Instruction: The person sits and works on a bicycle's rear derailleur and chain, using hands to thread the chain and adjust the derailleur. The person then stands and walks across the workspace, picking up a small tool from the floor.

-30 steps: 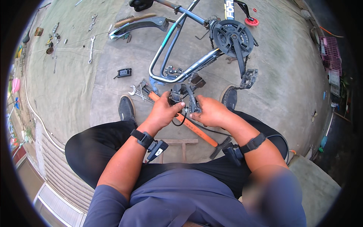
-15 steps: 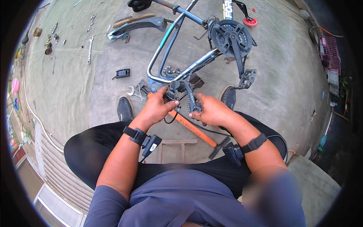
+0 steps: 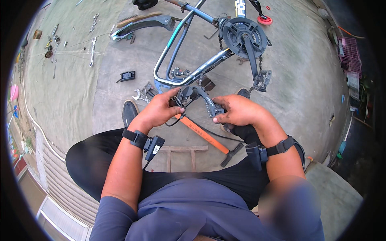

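Derailleur (image 3: 200, 100) held above the concrete (image 3: 305, 80) near the frame (image 3: 189, 76), our left hand (image 3: 159, 112) gripping its upper end, right hand (image 3: 237, 110) pinching its cage; we judge it could slip onto the hammer (image 3: 205, 134) if either grip loosens.

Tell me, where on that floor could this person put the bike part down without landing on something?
Bare concrete lies right of the pedal, out past the right hand. Another open patch sits between the small black box and the mudguard. It is crowded under both hands: wrenches, the frame and the orange-handled hammer.
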{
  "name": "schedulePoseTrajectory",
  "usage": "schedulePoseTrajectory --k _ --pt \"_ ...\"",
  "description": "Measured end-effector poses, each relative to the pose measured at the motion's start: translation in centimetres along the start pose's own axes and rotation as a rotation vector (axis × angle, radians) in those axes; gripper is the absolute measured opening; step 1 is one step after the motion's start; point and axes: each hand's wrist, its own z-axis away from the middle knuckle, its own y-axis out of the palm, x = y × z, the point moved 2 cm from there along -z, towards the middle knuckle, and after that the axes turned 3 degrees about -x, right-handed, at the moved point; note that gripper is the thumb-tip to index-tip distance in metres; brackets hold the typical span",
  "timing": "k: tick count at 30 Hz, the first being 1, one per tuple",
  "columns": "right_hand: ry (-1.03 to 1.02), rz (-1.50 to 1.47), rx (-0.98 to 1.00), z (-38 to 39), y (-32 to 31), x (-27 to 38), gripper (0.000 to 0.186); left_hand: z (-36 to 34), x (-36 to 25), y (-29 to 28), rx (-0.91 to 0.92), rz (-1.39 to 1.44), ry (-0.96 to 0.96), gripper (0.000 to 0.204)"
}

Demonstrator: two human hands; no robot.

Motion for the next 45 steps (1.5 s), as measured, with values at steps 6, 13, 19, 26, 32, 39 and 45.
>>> schedulePoseTrajectory --k 6,13,19,26,32,39,45 --pt "0.024 0.037 0.017 0.2 -0.3 0.3 0.061 -0.2 0.5 0.1 -0.011 0.011 0.040 0.074" --pt "0.045 -0.030 -0.016 0.0 0.3 1.0 0.061 -0.4 1.8 0.5 -0.012 0.119 0.010 0.073" --pt "0.015 0.008 -0.027 -0.2 0.4 1.2 0.047 -0.5 1.5 1.1 -0.023 0.129 0.029 0.067" --pt "0.008 0.150 -0.155 -1.5 2.6 1.0 0.033 -1.1 1.3 3.1 -0.194 0.222 0.036 0.062" --pt "0.004 0.199 -0.164 -1.3 2.6 1.3 0.036 -1.1 1.9 3.4 -0.180 0.248 -0.010 0.066" --pt "0.007 0.199 -0.166 -1.2 2.5 1.4 0.036 -1.3 2.4 3.4 -0.190 0.240 0.008 0.067" --pt "0.007 0.163 -0.162 -1.1 2.5 1.5 0.035 -1.2 2.1 3.2 -0.198 0.211 -0.004 0.069"
